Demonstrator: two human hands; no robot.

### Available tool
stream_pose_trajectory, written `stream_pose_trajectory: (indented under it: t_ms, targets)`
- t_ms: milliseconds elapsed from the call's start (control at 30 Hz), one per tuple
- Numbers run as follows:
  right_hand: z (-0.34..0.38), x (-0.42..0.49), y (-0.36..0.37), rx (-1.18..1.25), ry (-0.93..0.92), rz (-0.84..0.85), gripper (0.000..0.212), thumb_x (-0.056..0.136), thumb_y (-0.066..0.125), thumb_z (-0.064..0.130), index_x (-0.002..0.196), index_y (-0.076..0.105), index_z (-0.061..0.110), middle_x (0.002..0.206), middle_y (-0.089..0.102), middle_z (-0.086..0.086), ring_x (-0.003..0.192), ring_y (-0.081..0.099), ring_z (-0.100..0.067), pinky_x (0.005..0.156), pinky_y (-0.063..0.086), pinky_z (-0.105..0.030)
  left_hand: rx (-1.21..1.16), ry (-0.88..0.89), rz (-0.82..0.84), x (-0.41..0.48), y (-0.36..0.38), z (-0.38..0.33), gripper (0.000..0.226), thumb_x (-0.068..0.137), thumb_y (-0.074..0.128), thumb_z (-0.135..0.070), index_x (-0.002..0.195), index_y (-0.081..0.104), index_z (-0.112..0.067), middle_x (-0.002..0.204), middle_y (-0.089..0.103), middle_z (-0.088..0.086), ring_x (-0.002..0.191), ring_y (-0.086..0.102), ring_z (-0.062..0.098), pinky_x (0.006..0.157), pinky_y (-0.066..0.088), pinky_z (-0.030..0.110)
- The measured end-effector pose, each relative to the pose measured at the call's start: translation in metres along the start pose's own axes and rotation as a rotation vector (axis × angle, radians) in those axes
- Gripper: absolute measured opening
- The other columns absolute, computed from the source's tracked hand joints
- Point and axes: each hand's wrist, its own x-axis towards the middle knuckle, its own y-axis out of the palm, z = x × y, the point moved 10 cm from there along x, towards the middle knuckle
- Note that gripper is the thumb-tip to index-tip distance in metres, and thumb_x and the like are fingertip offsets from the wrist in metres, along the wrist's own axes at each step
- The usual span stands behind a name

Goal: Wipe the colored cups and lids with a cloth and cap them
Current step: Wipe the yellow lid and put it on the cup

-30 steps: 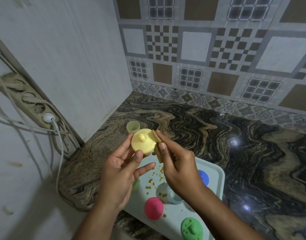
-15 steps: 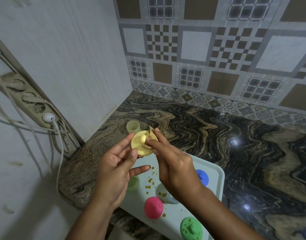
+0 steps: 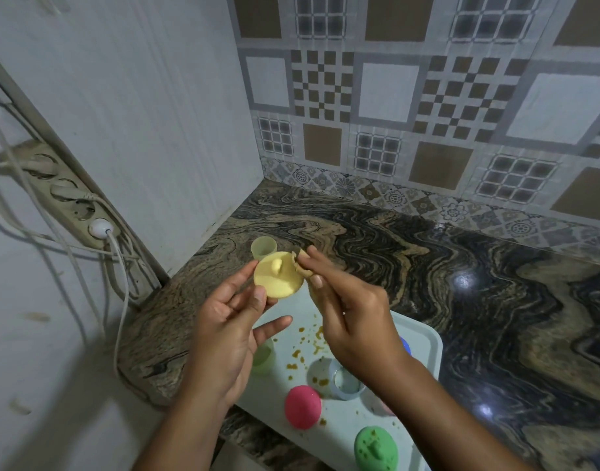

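Over the tray: left hand grips one yellow lid; right hand pinches cloth at its edge; three lids below.

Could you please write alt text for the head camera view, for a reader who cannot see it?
A left hand holds a yellow lid while the right hand presses a small cloth to its edge, above a crumb-strewn tray of coloured lids and cups on a marbled counter.

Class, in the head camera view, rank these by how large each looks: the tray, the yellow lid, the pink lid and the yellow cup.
1. tray
2. yellow lid, though it is held up nearer the camera
3. pink lid, close to the yellow lid in apparent size, so this order is unsure
4. yellow cup, partly hidden behind the yellow lid
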Motion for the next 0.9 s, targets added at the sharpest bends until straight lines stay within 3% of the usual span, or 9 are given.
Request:
stream_pose_trajectory:
  t_ms: [133,233,367,467,600,733,800,900]
  targets:
    - [-0.008,-0.013,0.017,-0.023,0.015,0.05,0.032,0.1,0.056,-0.002,0.13,0.067,0.003,0.129,0.07,-0.012,0.142,0.047,-0.01,0.105,0.051,-0.026,-0.016,-0.012,0.0,-0.003,0.007,0.003,0.049,0.087,0.06,-0.012,0.136,0.059,-0.019,0.121,0.074,0.007,0.106,0.071,0.016,0.071,0.063,0.036]
    - [-0.01,-0.013,0.013,-0.005,0.03,0.02,0.032,0.1,0.056,-0.003,0.13,0.067,0.002,0.131,0.069,-0.01,0.141,0.048,-0.009,0.106,0.05,-0.023,0.001,-0.006,-0.007,-0.004,0.009,0.003,0.048,0.087,0.06,-0.004,0.132,0.06,-0.023,0.121,0.074,0.003,0.113,0.07,0.017,0.076,0.063,0.039]
    - [0.003,-0.02,0.01,-0.054,-0.073,-0.025,0.031,0.101,0.054,-0.002,0.13,0.066,-0.001,0.139,0.063,-0.017,0.141,0.051,-0.018,0.106,0.053,-0.031,-0.06,-0.003,-0.045,-0.004,0.007,0.002,0.046,0.093,0.053,0.006,0.133,0.059,-0.017,0.117,0.075,0.005,0.106,0.072,0.018,0.074,0.062,0.035]
    - [0.004,-0.027,0.021,-0.111,-0.134,0.036,0.034,0.101,0.053,0.001,0.133,0.064,-0.001,0.146,0.054,-0.023,0.141,0.051,-0.023,0.105,0.054,-0.035,-0.051,-0.009,0.007,-0.005,0.011,0.0,0.046,0.095,0.051,0.005,0.136,0.058,-0.015,0.121,0.074,0.006,0.112,0.071,0.02,0.074,0.062,0.033]
    - [-0.007,-0.014,0.01,-0.113,-0.118,-0.009,0.037,0.095,0.055,-0.013,0.13,0.064,-0.006,0.14,0.06,-0.023,0.141,0.051,-0.023,0.104,0.055,-0.034,-0.007,-0.027,0.109,-0.01,0.017,0.0,0.053,0.085,0.058,-0.002,0.136,0.056,-0.018,0.125,0.072,0.003,0.117,0.068,0.02,0.072,0.063,0.036]
    - [-0.021,0.0,0.006,-0.142,-0.109,0.035,0.035,0.098,0.053,-0.008,0.13,0.065,-0.004,0.136,0.064,-0.019,0.141,0.051,-0.022,0.106,0.053,-0.037,0.028,-0.054,0.168,-0.012,0.018,0.001,0.055,0.08,0.061,-0.003,0.134,0.059,-0.018,0.125,0.072,-0.002,0.111,0.07,0.019,0.071,0.063,0.037]
    - [-0.032,0.003,-0.003,-0.109,-0.018,-0.003,0.032,0.102,0.052,0.001,0.131,0.066,0.001,0.135,0.066,-0.013,0.138,0.053,-0.015,0.105,0.054,-0.036,0.031,-0.065,0.161,-0.011,0.016,0.002,0.054,0.079,0.062,-0.003,0.131,0.061,-0.019,0.124,0.072,-0.003,0.106,0.072,0.017,0.071,0.063,0.038]
    - [-0.053,-0.006,-0.002,0.155,0.32,0.0,0.03,0.107,0.051,0.015,0.132,0.069,0.013,0.128,0.073,0.004,0.122,0.066,-0.008,0.099,0.057,-0.04,0.022,-0.069,0.115,-0.007,0.008,0.005,0.051,0.08,0.063,-0.002,0.128,0.064,-0.019,0.125,0.071,0.001,0.108,0.071,0.017,0.073,0.063,0.04]
